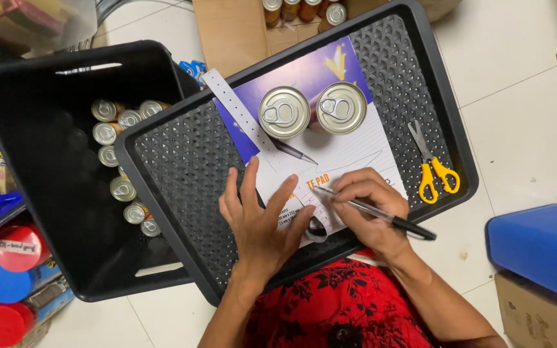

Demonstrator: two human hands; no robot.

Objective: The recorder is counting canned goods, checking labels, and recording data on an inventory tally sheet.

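The floor (523, 109) is made of big pale tiles with thin dark lines between them, and the light on it is soft and even. On the right sit a blue plastic box (543, 251) and a brown cardboard box (536, 316) just below it. On the left there are jars with red and blue lids (8, 270), and more brown cardboard (230, 32) lies flat at the top.

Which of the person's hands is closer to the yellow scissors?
Right. The right hand, holding a pen, is just left of the scissors; the left hand lies farther left, flat on the paper.
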